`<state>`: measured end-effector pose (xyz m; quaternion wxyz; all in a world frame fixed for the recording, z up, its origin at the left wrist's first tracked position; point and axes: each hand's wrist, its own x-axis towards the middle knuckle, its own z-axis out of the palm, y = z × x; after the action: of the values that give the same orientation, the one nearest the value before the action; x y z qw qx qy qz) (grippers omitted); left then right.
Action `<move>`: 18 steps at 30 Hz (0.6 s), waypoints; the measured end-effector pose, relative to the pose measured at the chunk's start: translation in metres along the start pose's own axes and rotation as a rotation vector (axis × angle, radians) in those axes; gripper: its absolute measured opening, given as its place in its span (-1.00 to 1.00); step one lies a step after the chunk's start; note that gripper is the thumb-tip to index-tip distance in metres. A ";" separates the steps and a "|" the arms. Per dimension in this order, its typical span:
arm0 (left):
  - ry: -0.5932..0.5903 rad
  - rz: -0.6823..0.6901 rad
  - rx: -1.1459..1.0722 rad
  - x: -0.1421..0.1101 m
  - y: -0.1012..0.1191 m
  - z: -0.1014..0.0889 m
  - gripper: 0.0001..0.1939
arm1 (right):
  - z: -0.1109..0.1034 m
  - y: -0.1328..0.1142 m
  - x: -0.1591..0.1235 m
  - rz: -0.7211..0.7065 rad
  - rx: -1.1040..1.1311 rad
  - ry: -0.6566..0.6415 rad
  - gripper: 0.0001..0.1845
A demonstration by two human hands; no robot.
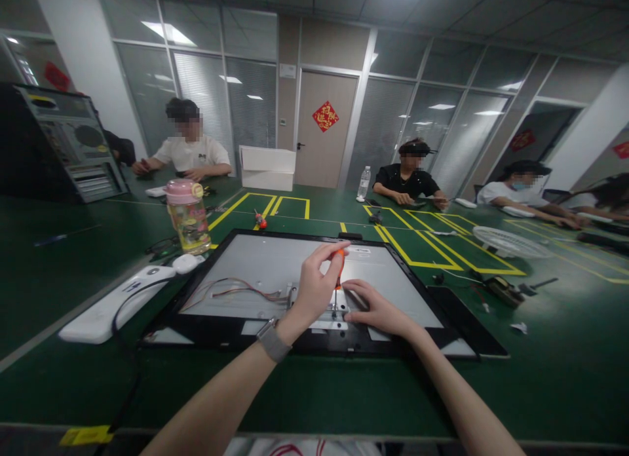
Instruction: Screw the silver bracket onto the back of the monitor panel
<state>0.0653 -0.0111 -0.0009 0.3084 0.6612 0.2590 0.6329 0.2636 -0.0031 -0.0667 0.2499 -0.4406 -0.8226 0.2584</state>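
Observation:
My left hand [317, 282], with a watch on the wrist, is closed around the orange handle of a screwdriver [340, 263]. The screwdriver stands nearly upright, its shaft pointing down at a silver metal bracket [327, 324]. That bracket sits on the back of a flat display panel [265, 259] with a black frame. Just right of the shaft, my right hand [376, 310] has thumb and fingers apart, the tips resting at the bracket's edge. Thin coloured wires [236, 285] run across the panel on the left. The screwdriver's tip is too small to make out against the bracket.
Left of the panel are a white power bank [118, 305] with a black cable and a pink-lidded bottle [188, 217]. A black slab [466, 322] lies at the right. Further off stand a computer case [54, 145], a white box [268, 168] and several seated people.

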 end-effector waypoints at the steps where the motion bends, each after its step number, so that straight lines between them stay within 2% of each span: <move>1: 0.013 0.006 0.030 0.000 0.001 0.000 -0.77 | 0.000 0.000 0.000 -0.003 0.000 -0.001 -0.28; 4: 0.041 0.028 0.094 -0.001 0.002 0.001 -0.82 | 0.000 0.000 0.000 -0.014 0.000 -0.001 -0.29; 9: -0.037 0.032 0.019 -0.003 0.002 0.000 -0.69 | 0.000 -0.002 0.000 0.001 -0.008 0.005 -0.31; 14: 0.025 0.040 0.102 -0.003 0.003 0.000 -0.82 | -0.001 -0.004 0.000 -0.005 -0.003 -0.002 -0.31; 18: -0.027 0.036 0.045 -0.002 0.003 0.000 -0.70 | -0.001 -0.002 0.000 0.008 -0.004 -0.004 -0.26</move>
<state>0.0646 -0.0146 -0.0005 0.2855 0.6812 0.2569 0.6233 0.2628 -0.0043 -0.0648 0.2465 -0.4439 -0.8217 0.2588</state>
